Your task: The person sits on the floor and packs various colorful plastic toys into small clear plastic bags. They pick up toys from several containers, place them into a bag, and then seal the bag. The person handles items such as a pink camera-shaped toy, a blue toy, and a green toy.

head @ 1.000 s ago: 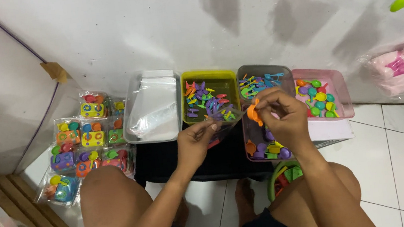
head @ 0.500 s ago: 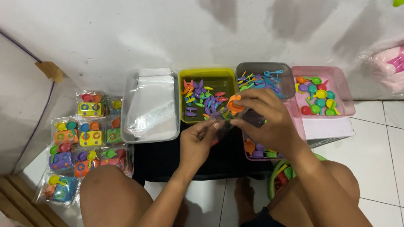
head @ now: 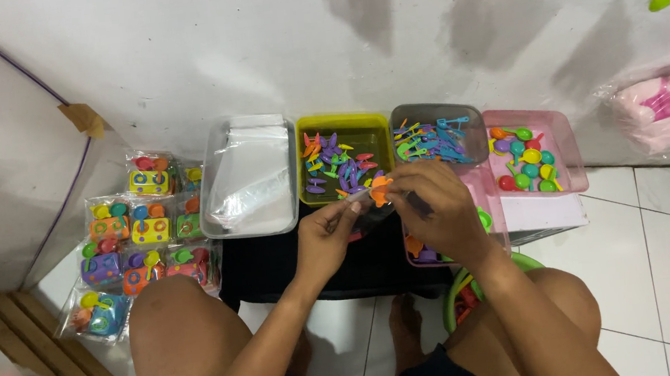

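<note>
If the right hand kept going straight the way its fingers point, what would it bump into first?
The right hand points left, toward the left hand. It would probably meet the small clear bag held between them first, then the left hand's fingers. Depth is hard to judge from above.

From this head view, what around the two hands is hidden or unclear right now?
- Orange piece: exact shape too small, pinched by right hand.
- Clear bag held by left hand: contents unreadable, transparent and blurred.
- Pink tray under the right hand: mostly covered.
- Green object by the knee: hidden by the right forearm.
</note>
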